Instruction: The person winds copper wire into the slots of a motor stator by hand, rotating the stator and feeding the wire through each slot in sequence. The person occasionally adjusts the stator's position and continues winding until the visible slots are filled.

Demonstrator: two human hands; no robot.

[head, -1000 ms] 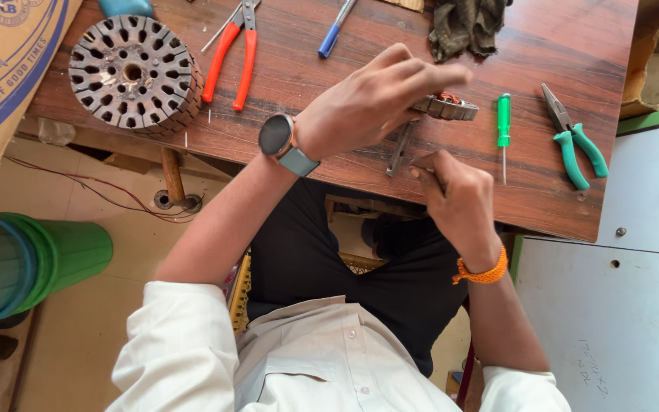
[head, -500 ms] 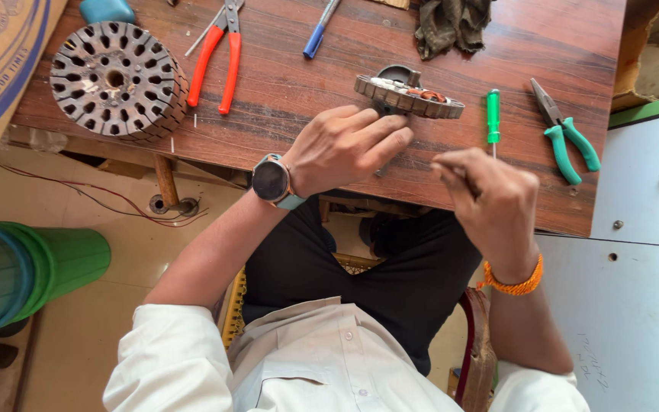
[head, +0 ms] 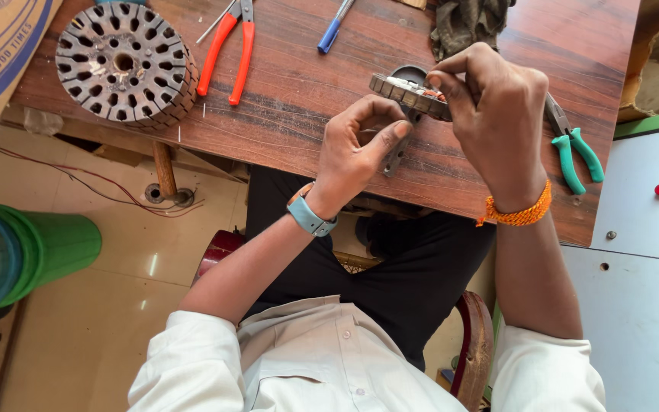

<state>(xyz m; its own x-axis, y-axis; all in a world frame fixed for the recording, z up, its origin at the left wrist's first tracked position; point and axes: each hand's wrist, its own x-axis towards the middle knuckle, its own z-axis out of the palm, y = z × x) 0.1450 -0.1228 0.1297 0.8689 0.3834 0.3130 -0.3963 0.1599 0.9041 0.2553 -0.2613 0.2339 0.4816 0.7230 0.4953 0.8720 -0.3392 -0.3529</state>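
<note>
Item: flat round slotted metal stator ring with copper windings point(head: 409, 93), raised above the brown wooden surface point(head: 291, 99), long axis running left to right. Your right hand point(head: 497, 114) grips its right end, fingers clenched over the rim. Your left hand point(head: 360, 149), just below its left end, pinches a small dark metal piece point(head: 395, 155). Orange-handled pliers point(head: 226, 49) lie well left.

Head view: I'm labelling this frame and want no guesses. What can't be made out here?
- Metal ring: its far half is hidden behind the right hand.
- Green pliers: the jaws sit under the right hand.
- Left hand: what its fingertips pinch is too small to tell.
- Blue pen and red pliers: cut off by the top edge.
- Dark cloth: cut off by the top edge.
</note>
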